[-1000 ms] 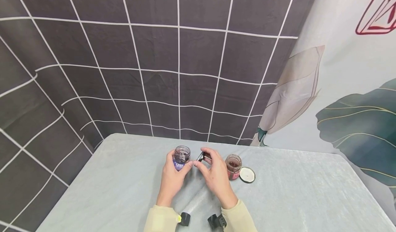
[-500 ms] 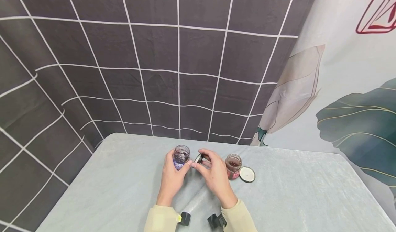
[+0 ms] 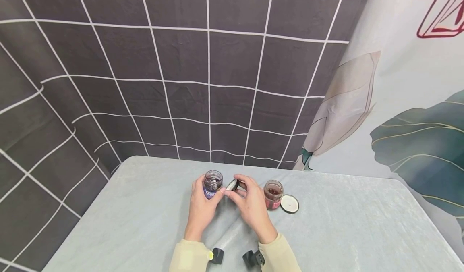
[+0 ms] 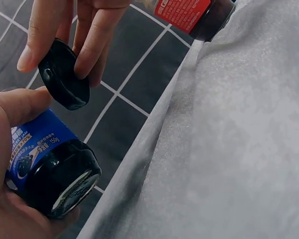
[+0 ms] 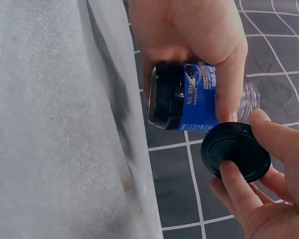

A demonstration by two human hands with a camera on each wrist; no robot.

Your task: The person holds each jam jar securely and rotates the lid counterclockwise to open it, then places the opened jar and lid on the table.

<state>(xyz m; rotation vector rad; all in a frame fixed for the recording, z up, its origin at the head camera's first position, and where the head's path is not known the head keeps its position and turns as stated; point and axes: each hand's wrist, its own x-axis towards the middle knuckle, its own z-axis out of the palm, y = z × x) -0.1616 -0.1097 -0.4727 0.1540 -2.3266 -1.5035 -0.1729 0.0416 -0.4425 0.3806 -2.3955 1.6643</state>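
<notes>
In the head view, my left hand (image 3: 201,210) grips a glass jam jar (image 3: 212,182) with a blue label; its mouth is uncovered and dark jam shows inside. The jar's base is visible in the left wrist view, apart from the tablecloth. Just to its right, my right hand (image 3: 253,208) holds a black lid (image 5: 236,149) between thumb and fingers, tilted with its pale underside toward the jar. My left thumb tip is at the lid's edge; whether it touches cannot be made out.
A second jam jar (image 3: 273,194), red-labelled and uncovered, stands right of my right hand. Beside it another lid (image 3: 290,204) lies with its white underside up. A grey cloth covers the table (image 3: 145,207); a dark gridded curtain (image 3: 181,98) hangs behind its far edge.
The lid in my right hand has turned, so more of its pale underside shows in the head view. My left hand and the jar have hardly moved.
</notes>
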